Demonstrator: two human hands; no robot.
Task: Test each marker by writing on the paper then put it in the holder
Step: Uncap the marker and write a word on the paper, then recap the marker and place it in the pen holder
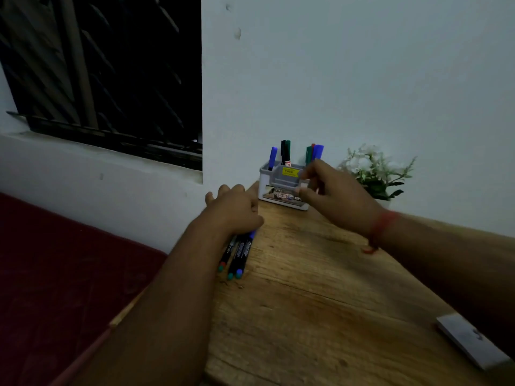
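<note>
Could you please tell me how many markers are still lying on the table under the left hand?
3 show, side by side under the left hand: one, one, one; the forearm may hide others.

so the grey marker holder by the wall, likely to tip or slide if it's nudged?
Tipping looks unlikely: the marker holder is low, wide and flat-based. It's probably light plastic, so it may slide on the wooden table. The upright markers stand above its rim and could rattle or lean.

Dim room, pale wall (pixel 362 79), dark barred window (pixel 111 73), wooden table (pixel 320 302), red mattress (pixel 55 260)
</note>
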